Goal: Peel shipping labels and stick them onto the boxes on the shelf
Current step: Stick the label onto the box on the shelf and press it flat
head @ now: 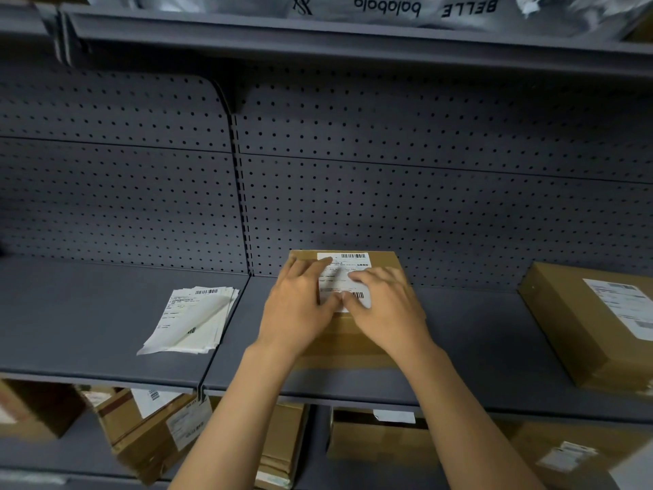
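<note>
A brown cardboard box (353, 343) lies flat in the middle of the grey shelf (477, 348). A white shipping label (344, 274) with barcodes lies on its top. My left hand (298, 307) presses flat on the label's left side, fingers spread. Over the label's right side my right hand (387, 309) lies flat as well. Neither hand grips anything. To the left on the shelf sits a stack of label sheets (192, 318), its top sheet partly curled.
A second labelled box (593, 327) sits at the shelf's right end. Pegboard backs the shelf. Several cardboard boxes (152, 433) fill the lower shelf. Grey mailer bags (371, 8) lie on the upper shelf.
</note>
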Motion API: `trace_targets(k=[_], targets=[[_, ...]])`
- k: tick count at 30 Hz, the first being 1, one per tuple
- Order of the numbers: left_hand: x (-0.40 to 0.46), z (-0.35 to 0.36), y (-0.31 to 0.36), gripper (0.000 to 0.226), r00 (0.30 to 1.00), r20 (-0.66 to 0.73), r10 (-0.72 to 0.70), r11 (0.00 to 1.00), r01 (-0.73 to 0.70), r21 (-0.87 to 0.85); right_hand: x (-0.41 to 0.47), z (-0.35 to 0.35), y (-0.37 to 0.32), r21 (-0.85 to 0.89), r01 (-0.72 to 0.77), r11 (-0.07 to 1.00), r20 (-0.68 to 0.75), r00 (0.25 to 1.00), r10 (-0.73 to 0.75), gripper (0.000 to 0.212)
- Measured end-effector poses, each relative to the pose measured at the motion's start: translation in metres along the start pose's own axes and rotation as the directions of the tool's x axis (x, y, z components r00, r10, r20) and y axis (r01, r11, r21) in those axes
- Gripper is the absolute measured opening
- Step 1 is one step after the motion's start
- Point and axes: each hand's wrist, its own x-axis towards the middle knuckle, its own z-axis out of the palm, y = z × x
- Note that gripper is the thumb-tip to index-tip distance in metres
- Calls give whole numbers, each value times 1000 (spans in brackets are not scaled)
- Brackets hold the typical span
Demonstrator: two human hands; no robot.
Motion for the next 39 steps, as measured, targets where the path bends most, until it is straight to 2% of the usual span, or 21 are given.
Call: trace_targets(k=[6,13,15,18,21,28,30,32,34,39], targets=[[-9,-5,-7,67,998,33,-56,998,56,-7,-6,-4,15,1,-60,998,5,998,60,56],[-10,-16,-15,67,997,41,-59,998,58,24,-13,-20,41,-25,-156,987,-9,988,156,52],[-9,-13,-11,66,1000,16,-20,999,19,30,-13,-18,35,-17,-136,991,-40,990,135,51],[-9,-3,0,60,999,-24,33,998,-34,-48,-13,-12,14,6,-70,998,-73,995,70,51],[-9,5,3,61,998,-16,68,996,-69,-55,-16,-3,2,-12,-29,1000,-71,997,28,51],[-9,-12,-27,64,999,38,23,997,-21,-75,-23,-22,29,-28,-157,987,-18,988,156,57],[-8,-20,-37,66,996,41,75,996,-72,-60,-23,-28,37,-13,-193,981,-9,981,193,56],[-9,-28,-43,69,986,29,167,985,-165,-41,-20,-30,37,66,-232,971,-30,972,234,56],[-9,-37,-47,67,980,-13,198,980,-199,-18,-13,-30,30,168,-255,952,-79,959,271,54],[3,-73,-77,61,985,-128,118,991,-108,83,18,-14,-18,156,-140,978,-79,985,153,47]])
